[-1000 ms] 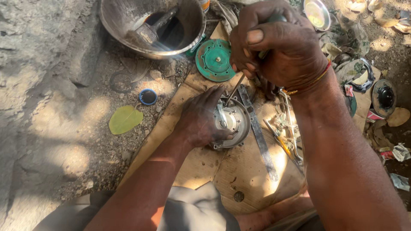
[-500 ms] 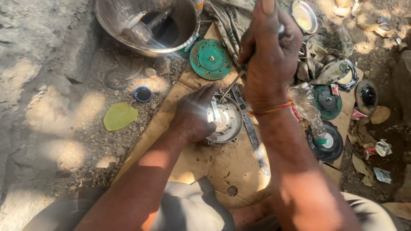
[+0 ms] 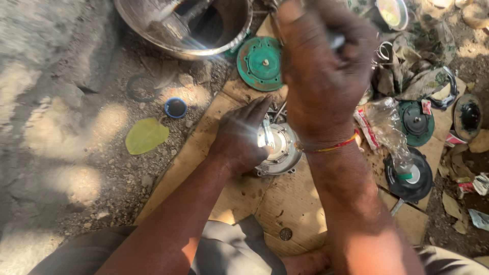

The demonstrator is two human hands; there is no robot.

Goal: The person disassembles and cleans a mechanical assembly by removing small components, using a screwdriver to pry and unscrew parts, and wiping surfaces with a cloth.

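My left hand (image 3: 239, 136) lies flat on a round silver metal housing (image 3: 279, 148) and holds it down on a sheet of cardboard (image 3: 290, 203). My right hand (image 3: 323, 66) is raised above it, fist closed around a tool handle whose tip is hidden behind the hand. A thin red and yellow band circles that wrist. A green round metal cover (image 3: 261, 62) lies just beyond the housing.
A large steel bowl (image 3: 153, 25) stands at the top left on the dirt. A blue cap (image 3: 175, 108) and a green leaf (image 3: 146, 136) lie left of the cardboard. Black and green round discs (image 3: 415, 175), a crushed plastic bottle (image 3: 387, 127) and scraps crowd the right side.
My right hand has risen toward the camera with the tool and now hides more of the housing. The left hand stays pressed on the housing.
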